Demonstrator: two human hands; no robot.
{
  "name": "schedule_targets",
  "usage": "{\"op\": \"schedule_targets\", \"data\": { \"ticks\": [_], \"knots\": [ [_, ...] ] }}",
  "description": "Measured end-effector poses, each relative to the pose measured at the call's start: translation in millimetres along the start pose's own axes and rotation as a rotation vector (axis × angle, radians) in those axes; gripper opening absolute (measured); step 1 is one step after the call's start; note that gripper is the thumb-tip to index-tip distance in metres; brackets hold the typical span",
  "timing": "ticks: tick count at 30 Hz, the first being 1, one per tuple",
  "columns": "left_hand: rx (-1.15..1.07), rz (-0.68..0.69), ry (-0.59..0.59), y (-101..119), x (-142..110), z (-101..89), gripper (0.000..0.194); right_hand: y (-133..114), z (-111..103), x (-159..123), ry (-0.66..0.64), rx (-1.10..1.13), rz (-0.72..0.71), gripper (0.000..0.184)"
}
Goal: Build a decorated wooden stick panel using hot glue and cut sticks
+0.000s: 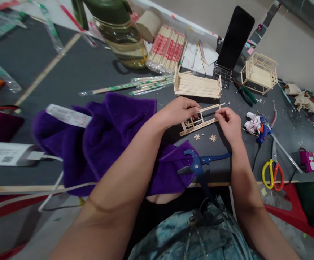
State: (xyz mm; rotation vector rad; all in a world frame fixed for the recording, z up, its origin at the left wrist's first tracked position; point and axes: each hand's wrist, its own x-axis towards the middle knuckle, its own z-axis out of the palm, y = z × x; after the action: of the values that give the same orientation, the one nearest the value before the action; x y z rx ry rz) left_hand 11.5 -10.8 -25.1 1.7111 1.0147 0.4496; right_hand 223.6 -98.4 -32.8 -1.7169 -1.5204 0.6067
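A small wooden stick frame (201,121) with crossbars lies between my hands on the dark table. My left hand (182,110) reaches over its upper left part, fingers closed at a crossbar. At the frame's right end, my right hand (229,122) pinches the stick ends between thumb and fingers. One flower-shaped wooden piece sits inside the frame's left end. Just below lie two more, a left flower piece (197,137) and a right flower piece (213,138). Behind the frame stands a miniature wooden bench (197,85).
A blue cutter (197,166) lies on a purple cloth (108,133) near the table edge. To the right are scissors (274,169), a blue glue gun (264,129), pliers (246,94) and a miniature wooden chair (261,74). Behind stand a phone (236,38) and a water jug (119,39).
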Motion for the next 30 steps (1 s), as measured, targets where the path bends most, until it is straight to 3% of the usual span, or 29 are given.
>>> {"op": "schedule_targets", "data": {
  "ticks": [8,30],
  "knots": [
    [0.079,0.14,-0.008,-2,3,0.9,0.027,-10,15,-2,-0.197,-0.234,-0.033,0.011],
    [0.087,0.099,-0.033,-9,4,4.8,0.024,-13,24,-2,-0.234,-0.279,-0.028,0.009]
  ]
}}
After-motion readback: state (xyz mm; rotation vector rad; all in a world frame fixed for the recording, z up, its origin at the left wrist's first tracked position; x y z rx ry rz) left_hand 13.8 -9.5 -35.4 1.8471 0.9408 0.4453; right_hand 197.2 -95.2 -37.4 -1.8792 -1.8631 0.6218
